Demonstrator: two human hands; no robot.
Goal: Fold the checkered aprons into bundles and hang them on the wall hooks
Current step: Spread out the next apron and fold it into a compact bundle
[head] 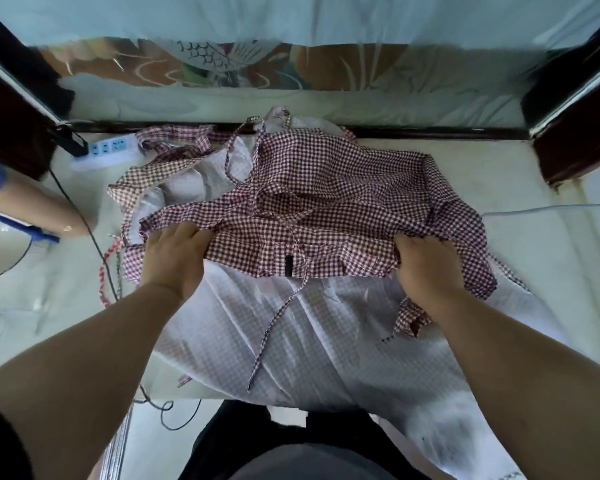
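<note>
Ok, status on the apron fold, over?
Left hand and right hand grip apron fold edge. Part-folded on table, not yet bundled. Loose tie trails over the fold; power strip far left.

We are leaning over a pale surface (548,265) where the checkered apron (326,188) is lying crumpled, spreading away beyond our left fingers (187,232) and right fingers (407,244), its pale underside running back beneath them. A white power strip (106,150) is sitting well beyond the left fingers, a black cable (97,244) is trailing just left of them, and a thin white cable (548,208) is lying right of the right fingers.
</note>
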